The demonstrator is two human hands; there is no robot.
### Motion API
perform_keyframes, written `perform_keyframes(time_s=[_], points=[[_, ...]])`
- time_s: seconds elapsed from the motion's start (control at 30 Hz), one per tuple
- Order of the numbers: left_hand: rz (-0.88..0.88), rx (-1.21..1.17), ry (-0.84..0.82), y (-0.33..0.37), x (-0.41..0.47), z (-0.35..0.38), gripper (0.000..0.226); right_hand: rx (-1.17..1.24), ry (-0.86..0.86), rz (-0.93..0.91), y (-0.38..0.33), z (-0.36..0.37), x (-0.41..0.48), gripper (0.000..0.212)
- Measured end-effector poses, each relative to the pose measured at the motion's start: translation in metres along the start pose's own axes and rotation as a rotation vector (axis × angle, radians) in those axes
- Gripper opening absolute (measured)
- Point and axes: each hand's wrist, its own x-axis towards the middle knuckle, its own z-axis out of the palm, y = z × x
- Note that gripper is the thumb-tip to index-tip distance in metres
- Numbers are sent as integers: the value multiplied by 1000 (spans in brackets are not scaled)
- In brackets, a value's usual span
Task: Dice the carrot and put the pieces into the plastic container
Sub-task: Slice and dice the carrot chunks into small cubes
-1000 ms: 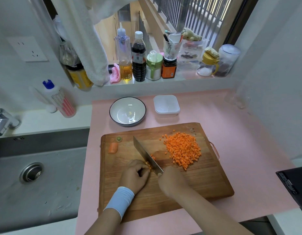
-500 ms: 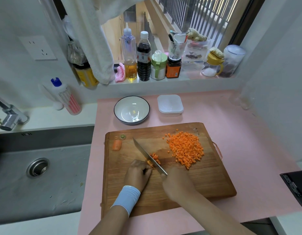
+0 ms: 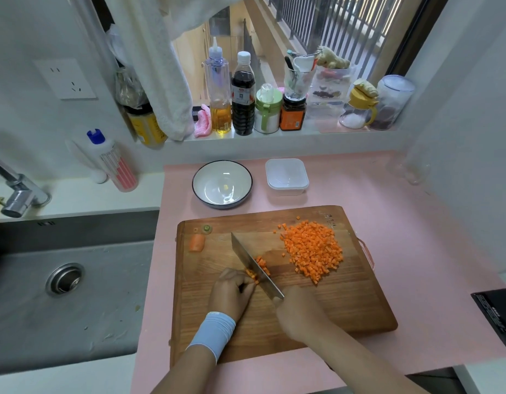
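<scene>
Left hand is clawed, fingertips pinning the carrot strips, forearm angled toward 1 o'clock. Right hand is fisted round the knife handle, forearm pointing about 10 o'clock.

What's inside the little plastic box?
Nothing that I can see: the plastic container shows only its pale bottom. Its near inner wall is hidden by the rim. The diced carrot is on the cutting board.

Dark bottle label, far sill: red-and-white patch, print too small to read.
Orange jar label: blurred, unreadable.
Black box, near right: pale print, illegible.
Cutting board, far right edge: small dark marks, not legible.
</scene>
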Motion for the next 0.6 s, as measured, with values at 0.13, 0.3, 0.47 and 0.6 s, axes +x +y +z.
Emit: perform_keyframes(time_s=[0.13, 0.3, 0.47, 0.6], points=[[-5, -12, -2, 1, 1, -1, 18, 39, -23, 31, -8, 0, 10, 25], [-79, 26, -26, 6, 4, -2, 15, 117, -41, -13, -7, -7, 16, 26], [-135, 10, -109, 23, 17, -9, 2, 109, 26, -58, 10, -26, 20, 31], [-156, -122, 134, 31, 27, -19, 8, 46, 41, -106, 19, -48, 21, 32]])
